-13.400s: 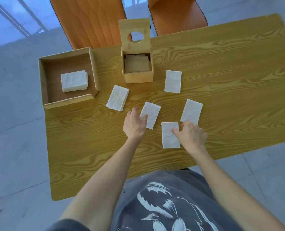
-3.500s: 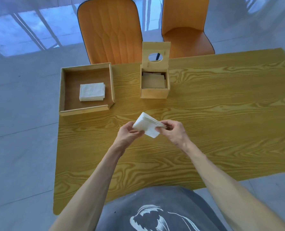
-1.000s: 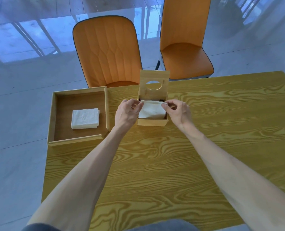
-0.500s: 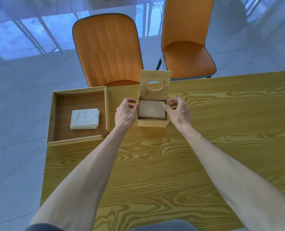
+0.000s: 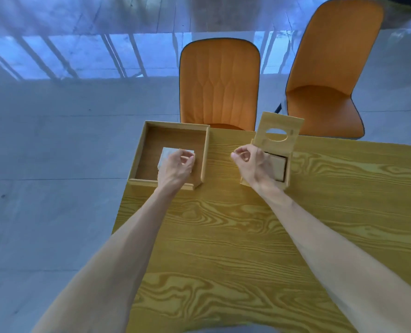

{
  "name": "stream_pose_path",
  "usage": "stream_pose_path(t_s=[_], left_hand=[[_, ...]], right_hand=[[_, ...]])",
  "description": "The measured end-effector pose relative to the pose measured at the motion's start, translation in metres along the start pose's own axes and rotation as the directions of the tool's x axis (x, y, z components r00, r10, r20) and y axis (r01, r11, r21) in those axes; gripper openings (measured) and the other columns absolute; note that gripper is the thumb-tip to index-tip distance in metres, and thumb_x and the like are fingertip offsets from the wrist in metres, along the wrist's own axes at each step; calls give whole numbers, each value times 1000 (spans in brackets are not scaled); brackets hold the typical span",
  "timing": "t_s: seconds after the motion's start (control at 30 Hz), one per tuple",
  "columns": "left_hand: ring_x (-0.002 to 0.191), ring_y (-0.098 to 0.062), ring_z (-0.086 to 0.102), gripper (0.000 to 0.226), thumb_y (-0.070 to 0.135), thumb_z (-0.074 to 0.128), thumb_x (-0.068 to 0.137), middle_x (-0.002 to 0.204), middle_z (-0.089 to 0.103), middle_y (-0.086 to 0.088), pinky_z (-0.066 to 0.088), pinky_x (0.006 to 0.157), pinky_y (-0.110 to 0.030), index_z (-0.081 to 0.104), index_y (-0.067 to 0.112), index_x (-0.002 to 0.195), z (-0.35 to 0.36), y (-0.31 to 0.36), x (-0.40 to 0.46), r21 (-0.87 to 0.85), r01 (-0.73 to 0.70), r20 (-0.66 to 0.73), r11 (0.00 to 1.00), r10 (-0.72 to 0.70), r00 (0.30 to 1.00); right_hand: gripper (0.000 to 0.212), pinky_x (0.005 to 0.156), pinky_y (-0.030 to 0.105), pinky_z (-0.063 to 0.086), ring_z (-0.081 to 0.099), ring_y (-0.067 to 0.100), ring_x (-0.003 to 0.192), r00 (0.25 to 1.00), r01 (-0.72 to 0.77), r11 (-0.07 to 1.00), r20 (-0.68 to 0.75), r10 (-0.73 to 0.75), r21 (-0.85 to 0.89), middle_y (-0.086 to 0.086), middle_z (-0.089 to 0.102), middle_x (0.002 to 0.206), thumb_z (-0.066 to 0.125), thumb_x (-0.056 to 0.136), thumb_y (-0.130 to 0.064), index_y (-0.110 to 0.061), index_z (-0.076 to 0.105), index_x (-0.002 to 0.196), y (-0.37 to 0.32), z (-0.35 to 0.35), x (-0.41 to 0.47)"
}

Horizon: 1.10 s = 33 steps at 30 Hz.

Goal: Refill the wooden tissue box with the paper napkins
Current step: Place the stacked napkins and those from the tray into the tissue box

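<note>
The wooden tissue box [image 5: 286, 173] stands at the table's far edge, its hinged lid [image 5: 259, 131] with an oval hole raised upright. A stack of paper napkins [image 5: 277, 164] lies inside it. To the left is a shallow wooden tray [image 5: 173, 125] with another white napkin stack [image 5: 166, 153]. My left hand [image 5: 178, 165] is over that stack, fingers curled down around it; I cannot see whether they grip it. My right hand [image 5: 250, 164] hovers between tray and box, partly covering the box's left side, fingers loosely curled and holding nothing.
The yellow wood-grain table [image 5: 235, 248] has its left edge just below the tray. Two orange chairs [image 5: 220, 85] [image 5: 327, 75] stand behind the far edge. Grey floor tiles surround the table.
Both hands have left the tissue box, where the napkins now lie. My left hand moved left onto the tray's stack, my right hand drifted left, and my view swung left.
</note>
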<state>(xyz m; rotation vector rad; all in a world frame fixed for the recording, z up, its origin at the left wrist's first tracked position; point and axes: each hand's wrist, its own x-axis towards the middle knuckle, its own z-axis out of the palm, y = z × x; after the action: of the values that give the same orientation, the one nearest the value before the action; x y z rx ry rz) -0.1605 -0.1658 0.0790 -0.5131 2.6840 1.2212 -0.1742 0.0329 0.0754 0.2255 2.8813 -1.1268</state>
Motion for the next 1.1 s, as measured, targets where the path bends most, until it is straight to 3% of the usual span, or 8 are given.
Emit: stream_pose_path(t_s=[0.17,0.4,0.57,0.67,0.77,0.9,1.0,1.1], left_hand=[[104,-22,66,30,36,56,96,116,70,-2,49,83,-33,66,17,116,-39,-34,6,76,55,-19,996,-53,998],[106,-24,63,39,37,56,94,117,68,-6,50,88,-37,58,16,126,-60,-73,25,47,168,-4,985,-168,986],[119,-28,58,49,36,55,96,128,62,-12,47,101,-43,48,13,139,-57,-79,49,-38,222,58,974,-220,974],[128,-27,53,52,35,55,97,140,55,-11,44,106,-42,44,13,143,-50,-77,66,-74,257,110,964,-248,962],[136,-27,45,56,35,56,97,152,42,-7,41,110,-42,40,13,147,-45,-75,81,-115,319,165,941,-299,940],[137,-27,44,57,34,57,97,153,42,-7,39,112,-43,40,13,147,-42,-74,95,-120,324,195,938,-298,934],[136,-28,45,56,31,58,97,152,43,-9,39,112,-43,41,12,146,-40,-76,103,-113,341,223,933,-310,924],[135,-29,47,58,26,61,96,151,44,-11,40,111,-43,40,9,147,-39,-81,108,-117,384,257,916,-346,903]], right_hand=[[28,79,37,59,73,23,86,980,-65,997,192,56,40,4,75,102,64,90,-36,-15,72,107,-31,39,1],[30,95,40,54,68,27,103,939,-143,990,319,132,12,10,69,121,64,92,-21,-8,69,119,-61,85,10],[29,88,45,56,66,34,102,943,-211,977,253,214,-36,20,69,118,57,95,-15,7,68,110,-75,111,20],[21,75,35,55,65,31,96,920,-280,958,266,286,-61,16,69,110,54,96,-16,0,68,97,-76,125,28],[32,56,30,38,54,26,76,894,-348,933,270,359,-91,9,59,87,52,95,-18,-14,43,64,-74,136,34],[39,46,27,30,51,26,71,869,-438,898,244,431,-29,7,54,79,52,94,-15,-15,35,59,-72,144,38],[24,57,30,49,68,28,80,850,-490,871,237,471,27,8,61,82,54,93,-14,-12,52,69,-73,147,40],[23,80,40,60,71,31,89,838,-509,860,249,486,33,12,66,105,58,95,-18,-3,66,111,-77,149,42]])
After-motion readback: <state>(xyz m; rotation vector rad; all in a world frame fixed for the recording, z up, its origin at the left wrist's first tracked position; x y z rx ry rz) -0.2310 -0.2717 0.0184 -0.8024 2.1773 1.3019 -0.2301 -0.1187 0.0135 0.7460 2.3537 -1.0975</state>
